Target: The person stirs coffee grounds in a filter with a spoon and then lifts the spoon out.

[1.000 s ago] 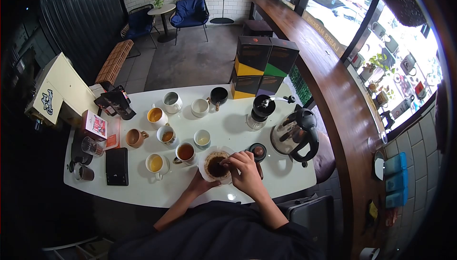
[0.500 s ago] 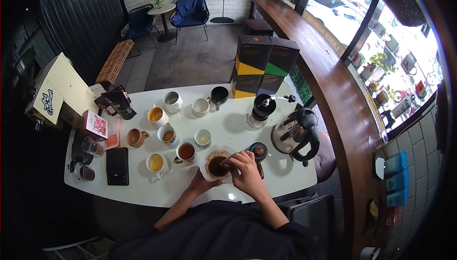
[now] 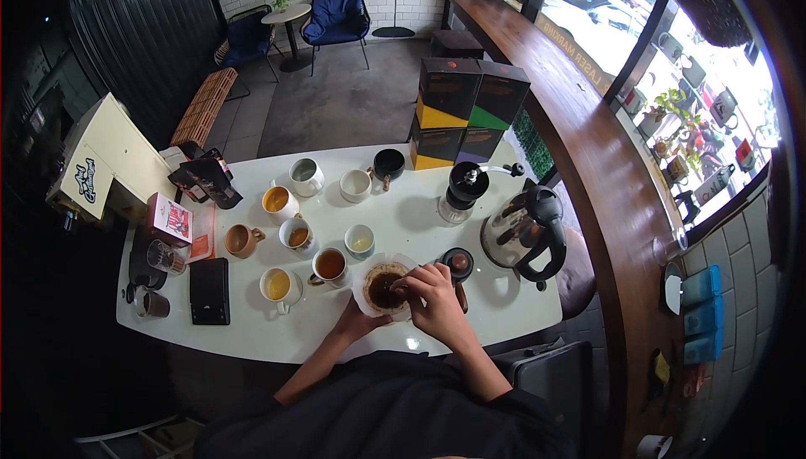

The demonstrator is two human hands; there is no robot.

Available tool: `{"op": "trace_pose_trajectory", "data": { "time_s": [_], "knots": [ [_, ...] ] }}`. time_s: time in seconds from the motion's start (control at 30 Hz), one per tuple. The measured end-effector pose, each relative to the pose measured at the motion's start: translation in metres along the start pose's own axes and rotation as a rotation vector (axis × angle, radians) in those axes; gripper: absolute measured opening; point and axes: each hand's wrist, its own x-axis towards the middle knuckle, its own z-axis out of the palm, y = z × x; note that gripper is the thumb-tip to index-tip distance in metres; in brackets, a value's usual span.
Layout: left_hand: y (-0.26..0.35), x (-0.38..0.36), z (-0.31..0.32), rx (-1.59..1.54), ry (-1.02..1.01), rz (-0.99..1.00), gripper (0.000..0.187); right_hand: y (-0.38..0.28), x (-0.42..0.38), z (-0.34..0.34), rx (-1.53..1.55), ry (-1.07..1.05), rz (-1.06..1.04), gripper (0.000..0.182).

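Near edge of the white table [image 3: 277,337]: the person's left hand [image 3: 357,322] cups the near side of the pour-over dripper [image 3: 384,289], fingers wrapped against its wall, holding it steady. The right hand [image 3: 437,299] rests on the dripper's right rim, fingertips pinched narrow at the edge of the paper filter [image 3: 366,274]; whether they grip the paper or only press it cannot be told. Wet dark grounds show inside the filter.

Change over the last second: almost none. Both hands keep the same hold and the dripper sits at the same spot, near centre of the table. Only the view has shifted slightly. Judgement: a steady, fine adjustment at the filter rim, not a lift or a pour.

Just right of the dripper: a small dark round lid [image 3: 457,263]. Further right: steel kettle [image 3: 520,236] with black handle. Left of the dripper: filled cups, one of dark tea [image 3: 329,266], one yellow [image 3: 278,285]. Far left: black scale [image 3: 209,291]. Farther: hand grinder [image 3: 463,188], then stacked coloured boxes [image 3: 462,115] at the far edge.
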Motion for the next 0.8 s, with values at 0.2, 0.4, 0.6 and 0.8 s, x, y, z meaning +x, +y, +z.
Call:
{"op": "trace_pose_trajectory", "data": {
  "time_s": [0.2,0.4,0.6,0.8],
  "knots": [
    [0.006,0.001,0.001,0.000,-0.011,0.013,0.094,0.002,-0.001,-0.001,-0.004,-0.042,-0.001,0.026],
    [0.002,0.001,0.001,-0.066,0.004,0.003,0.095,0.003,-0.001,0.001,-0.006,-0.018,0.000,0.029],
    [0.002,-0.002,0.001,-0.065,-0.017,-0.044,0.093,0.004,-0.003,0.000,0.005,-0.001,0.009,0.026],
    [0.013,0.002,0.003,-0.129,-0.025,-0.066,0.093,0.006,-0.010,-0.003,-0.054,-0.022,-0.027,0.027]
  ]
}}
